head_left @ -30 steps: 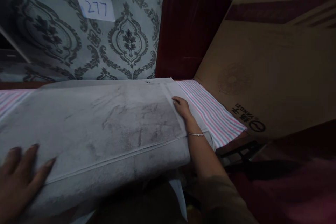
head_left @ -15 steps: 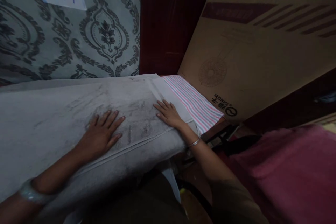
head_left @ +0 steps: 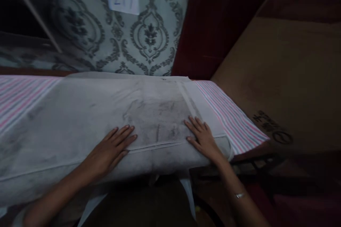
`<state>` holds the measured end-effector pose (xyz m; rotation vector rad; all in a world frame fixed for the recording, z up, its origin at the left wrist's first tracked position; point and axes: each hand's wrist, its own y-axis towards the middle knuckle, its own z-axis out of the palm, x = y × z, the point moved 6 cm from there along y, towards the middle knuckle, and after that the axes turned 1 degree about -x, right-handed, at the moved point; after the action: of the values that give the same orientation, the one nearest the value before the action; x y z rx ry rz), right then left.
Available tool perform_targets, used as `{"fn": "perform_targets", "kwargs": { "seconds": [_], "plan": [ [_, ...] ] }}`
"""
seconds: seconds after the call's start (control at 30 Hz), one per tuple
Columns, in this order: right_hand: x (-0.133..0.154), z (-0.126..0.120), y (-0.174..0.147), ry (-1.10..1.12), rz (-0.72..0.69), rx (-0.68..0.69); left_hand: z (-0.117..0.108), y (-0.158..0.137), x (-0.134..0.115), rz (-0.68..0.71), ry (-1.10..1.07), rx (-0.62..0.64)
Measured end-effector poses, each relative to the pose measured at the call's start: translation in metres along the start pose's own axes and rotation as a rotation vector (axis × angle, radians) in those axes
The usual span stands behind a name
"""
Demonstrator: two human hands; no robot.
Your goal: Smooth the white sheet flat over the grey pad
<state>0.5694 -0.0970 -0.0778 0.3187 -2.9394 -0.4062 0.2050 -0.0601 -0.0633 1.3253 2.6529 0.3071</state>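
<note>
Smoothing step: left hand (head_left: 110, 150) and right hand (head_left: 203, 138), fingers spread flat and gripping nothing, press the grey cloth (head_left: 80, 120) draped across the striped counter (head_left: 234, 124); next likely needs outward, even strokes.

One head-worn camera looks forward and steeply down from close above the grey cloth (head_left: 106, 120) on the board. It faces the patterned wall (head_left: 112, 42) just behind that cloth, and a cardboard box (head_left: 287, 78) stands to the cloth's right
</note>
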Motion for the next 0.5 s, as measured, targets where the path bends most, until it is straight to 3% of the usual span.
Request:
{"fn": "perform_targets", "kwargs": {
  "seconds": [0.17, 0.33, 0.5],
  "plan": [
    [0.019, -0.004, -0.002, 0.159, -0.141, -0.159, -0.024, -0.061, 0.036, -0.255, 0.014, -0.028],
    [0.080, -0.003, 0.016, 0.330, -0.297, -0.200, -0.043, -0.117, 0.062, -0.465, 0.055, -0.044],
    [0.140, 0.006, 0.037, 0.358, -0.404, -0.151, -0.053, -0.155, 0.077, -0.567, 0.097, -0.045]
  ]
}}
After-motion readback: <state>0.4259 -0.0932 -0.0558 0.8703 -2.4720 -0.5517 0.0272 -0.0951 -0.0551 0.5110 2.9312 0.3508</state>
